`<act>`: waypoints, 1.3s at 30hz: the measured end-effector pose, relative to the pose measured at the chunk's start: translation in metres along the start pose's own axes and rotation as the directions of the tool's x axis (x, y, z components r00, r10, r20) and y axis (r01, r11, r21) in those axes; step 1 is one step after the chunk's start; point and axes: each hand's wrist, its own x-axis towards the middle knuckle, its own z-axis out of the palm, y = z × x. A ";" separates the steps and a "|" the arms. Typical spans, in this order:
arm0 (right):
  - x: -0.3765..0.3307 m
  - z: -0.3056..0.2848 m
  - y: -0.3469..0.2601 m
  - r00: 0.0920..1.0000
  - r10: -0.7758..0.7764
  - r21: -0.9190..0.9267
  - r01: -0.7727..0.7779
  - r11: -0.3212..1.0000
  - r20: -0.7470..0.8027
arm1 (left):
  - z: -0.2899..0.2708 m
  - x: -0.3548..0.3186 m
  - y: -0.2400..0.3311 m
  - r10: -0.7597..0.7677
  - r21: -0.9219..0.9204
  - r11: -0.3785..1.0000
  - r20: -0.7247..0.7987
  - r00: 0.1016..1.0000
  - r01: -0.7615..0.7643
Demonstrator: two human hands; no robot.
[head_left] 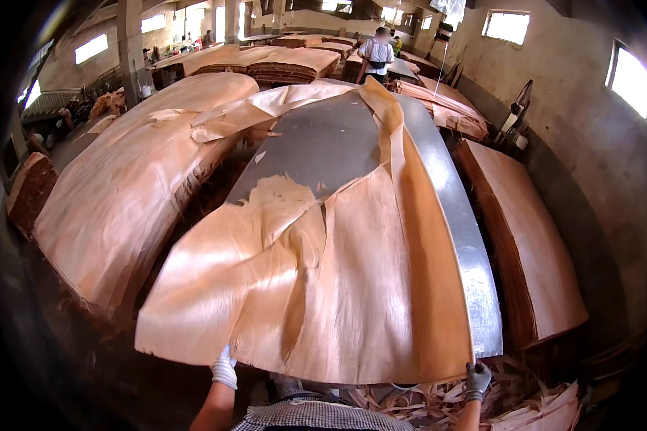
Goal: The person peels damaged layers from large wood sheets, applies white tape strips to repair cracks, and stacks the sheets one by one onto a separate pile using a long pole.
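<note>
Veneer sheet (363,280) is draped lengthwise away along the grey desk (474,269), near-right corner pinched by closed fingers of the right hand (477,380), near edge met by the left hand (224,371), its grip unclear.

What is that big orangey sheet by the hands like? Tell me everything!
The sheet looks like thin wood veneer, tan to orange, with faint grain. It lies rumpled over a grey, shiny table, with folds, a long flap along its right side and a ragged far-left edge. The left hand grips its near edge, the right hand its near right corner.
</note>
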 end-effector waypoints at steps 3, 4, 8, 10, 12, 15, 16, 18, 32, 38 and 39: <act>-0.021 0.005 0.006 0.995 0.097 0.143 -0.096 0.985 -0.003 | -0.029 0.016 -0.031 -0.002 -0.121 0.992 0.316 0.949 0.043; -0.017 0.004 0.009 0.991 0.116 0.069 -0.120 0.990 0.066 | -0.029 0.018 -0.039 0.056 -0.231 0.972 0.443 0.895 0.053; 0.018 0.045 -0.023 0.985 0.120 0.061 -0.129 0.990 0.123 | 0.007 0.058 -0.029 -0.034 -0.240 0.963 0.345 0.938 0.123; 0.059 0.076 -0.009 0.995 0.034 -0.052 -0.030 0.998 0.090 | 0.035 0.085 -0.025 -0.027 -0.081 0.995 0.346 0.938 0.059; 0.092 0.095 -0.007 0.982 0.099 0.144 -0.123 0.982 0.164 | 0.062 0.087 -0.017 -0.123 0.071 0.991 0.180 0.976 0.112; 0.105 0.104 -0.009 0.940 0.226 0.049 -0.246 0.968 0.256 | 0.066 0.068 -0.018 -0.235 -0.014 0.970 0.175 0.956 0.241; 0.107 0.101 0.001 0.933 0.235 0.000 -0.244 0.970 0.273 | 0.064 0.061 -0.022 -0.284 -0.047 0.953 0.194 0.939 0.298; 0.112 0.096 0.026 0.941 0.191 -0.100 -0.169 0.981 0.279 | 0.063 0.046 -0.024 -0.214 0.070 0.977 0.239 0.947 0.203; -0.055 0.073 -0.025 0.859 -0.470 -0.246 0.509 0.825 0.204 | 0.031 -0.061 -0.067 -0.594 0.798 0.580 0.276 0.756 0.164; -0.238 0.090 -0.065 0.488 -0.128 -0.245 0.627 0.740 0.863 | 0.011 -0.038 -0.196 -0.642 0.885 0.291 0.462 0.612 -0.363; -0.257 0.090 -0.066 0.487 -0.195 -0.077 0.484 0.872 0.851 | -0.002 -0.023 -0.215 -0.512 0.816 0.362 0.578 0.636 -0.451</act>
